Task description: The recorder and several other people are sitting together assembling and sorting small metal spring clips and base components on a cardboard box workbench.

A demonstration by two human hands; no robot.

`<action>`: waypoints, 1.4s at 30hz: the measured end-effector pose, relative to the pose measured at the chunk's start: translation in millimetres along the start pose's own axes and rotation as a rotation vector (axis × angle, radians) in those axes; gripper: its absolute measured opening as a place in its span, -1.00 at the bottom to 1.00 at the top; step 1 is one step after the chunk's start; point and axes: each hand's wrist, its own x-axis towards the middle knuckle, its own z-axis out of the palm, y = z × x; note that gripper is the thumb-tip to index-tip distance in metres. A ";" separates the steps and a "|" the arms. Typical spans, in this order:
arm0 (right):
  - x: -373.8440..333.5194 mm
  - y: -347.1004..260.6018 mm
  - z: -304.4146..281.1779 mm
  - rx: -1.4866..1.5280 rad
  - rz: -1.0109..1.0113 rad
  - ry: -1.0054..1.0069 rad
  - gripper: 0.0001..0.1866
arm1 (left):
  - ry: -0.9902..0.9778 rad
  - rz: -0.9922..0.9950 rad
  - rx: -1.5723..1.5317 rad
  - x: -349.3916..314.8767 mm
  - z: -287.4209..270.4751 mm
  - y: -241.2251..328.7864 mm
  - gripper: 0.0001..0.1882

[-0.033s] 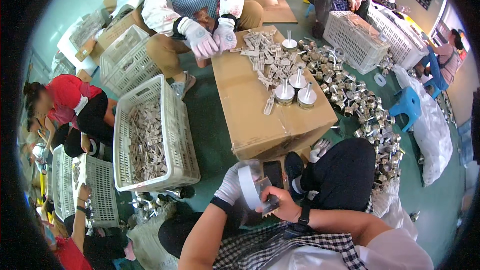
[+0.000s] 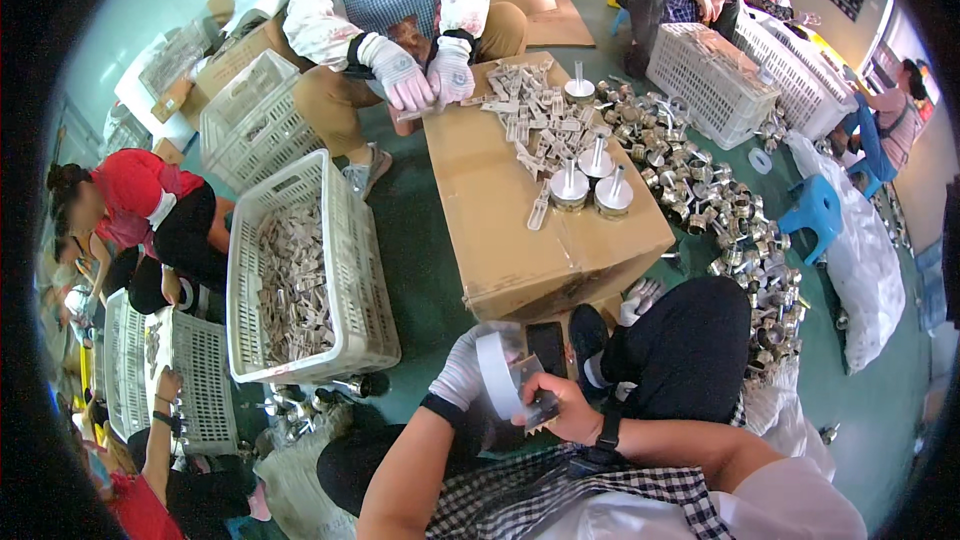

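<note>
My left hand point(image 2: 462, 368), in a white striped glove, is closed round the far side of a tape dispenser with a pale roll point(image 2: 497, 375). Bare and wearing a dark wristband, my right hand point(image 2: 570, 410) grips the dispenser's other end, by its toothed cutting edge point(image 2: 542, 427). Both hands are above my lap, just in front of a cardboard box point(image 2: 510, 250). On that box lie a pile of light flat clips point(image 2: 540, 130) and several round metal pieces with upright stems point(image 2: 613, 195). The fingers of my left hand are partly hidden behind the roll.
A co-worker's gloved hands point(image 2: 425, 80) are at the box's far left corner. To the left stands a white crate point(image 2: 375, 310) of similar clips. Many metal stemmed pieces point(image 2: 730, 210) cover the floor at right, near a blue stool point(image 2: 815, 215). A phone point(image 2: 545, 345) lies beyond my hands.
The co-worker's gloved hands have shifted very slightly. My own hands and the tape dispenser stay in the same place.
</note>
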 end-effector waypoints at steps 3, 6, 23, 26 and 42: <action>0.2 3.0 -0.8 0.007 0.015 0.002 -0.70 | -0.007 0.055 0.083 1.1 -2.4 -5.3 -0.80; -0.1 -5.8 -1.8 -0.001 0.026 0.016 -0.70 | 0.045 0.067 0.003 0.5 1.4 -8.4 -0.79; -1.7 -5.7 -1.0 0.013 0.004 -0.038 -0.70 | -0.065 0.022 0.057 -1.9 -7.5 -4.9 -0.82; -1.7 -5.7 0.7 0.008 -0.002 -0.042 -0.70 | -0.056 -0.088 -0.157 1.3 -12.5 -4.4 -0.83; -2.4 -2.0 1.1 0.062 0.079 -0.054 -0.70 | -0.086 -0.029 -0.015 5.0 -18.7 -12.3 -0.78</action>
